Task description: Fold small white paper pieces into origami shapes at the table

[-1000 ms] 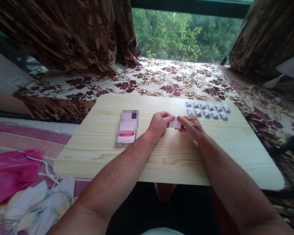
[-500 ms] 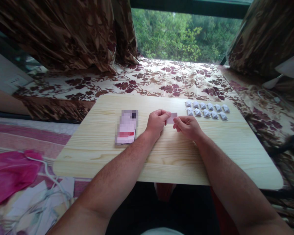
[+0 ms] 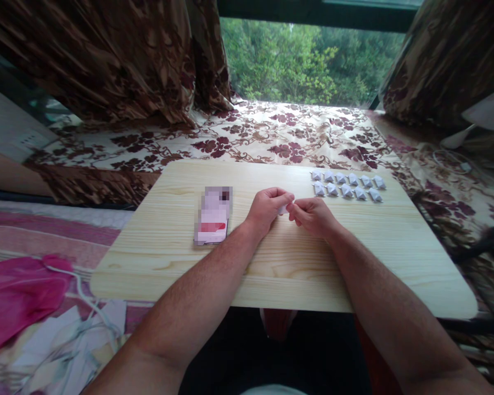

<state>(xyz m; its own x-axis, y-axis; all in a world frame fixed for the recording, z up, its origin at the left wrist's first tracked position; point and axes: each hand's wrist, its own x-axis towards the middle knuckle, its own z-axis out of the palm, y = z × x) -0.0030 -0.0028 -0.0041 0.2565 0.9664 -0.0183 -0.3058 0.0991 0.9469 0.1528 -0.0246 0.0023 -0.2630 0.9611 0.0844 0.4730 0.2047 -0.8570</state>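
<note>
Between my two hands, above the middle of the wooden table, is a small piece of white paper, mostly covered by fingers. My left hand pinches it from the left, thumb on top. From the right, my right hand pinches its near right edge, its fingertips almost touching the left thumb. Whether the paper is creased cannot be made out. Beyond the right hand, several small folded white paper pieces with pointed tops lie in two rows.
A phone, its screen blurred out, lies on the table left of my hands. Paper scraps, a white cable and a pink cloth lie lower left. Floral fabric covers the window ledge behind.
The paper was held out flat and visible between the hands, then turned and shifted left. Now the hands are closer together and less of it shows.
</note>
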